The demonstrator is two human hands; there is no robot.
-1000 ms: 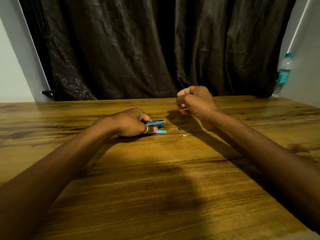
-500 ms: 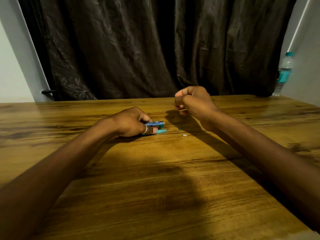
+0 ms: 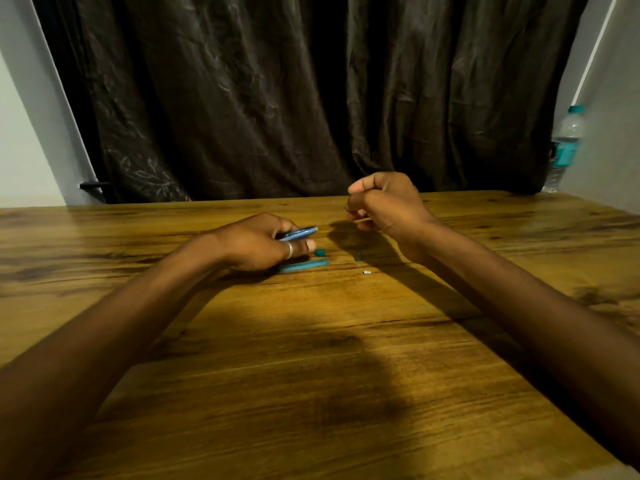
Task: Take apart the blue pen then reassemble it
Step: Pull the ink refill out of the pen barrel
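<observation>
Left hand [image 3: 256,242] grip grasps the blue pen barrel [image 3: 299,233]; right hand [image 3: 388,206] grip pinches a thin refill [image 3: 358,220].

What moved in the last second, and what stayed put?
The left hand lifted slightly with its blue pen barrel, uncovering more of the teal piece lying underneath. The right hand stayed raised and closed; the tiny white piece didn't move.

Bare forearms, no sleeves — silver ring [image 3: 290,250] on left hand [image 3: 254,241]
</observation>
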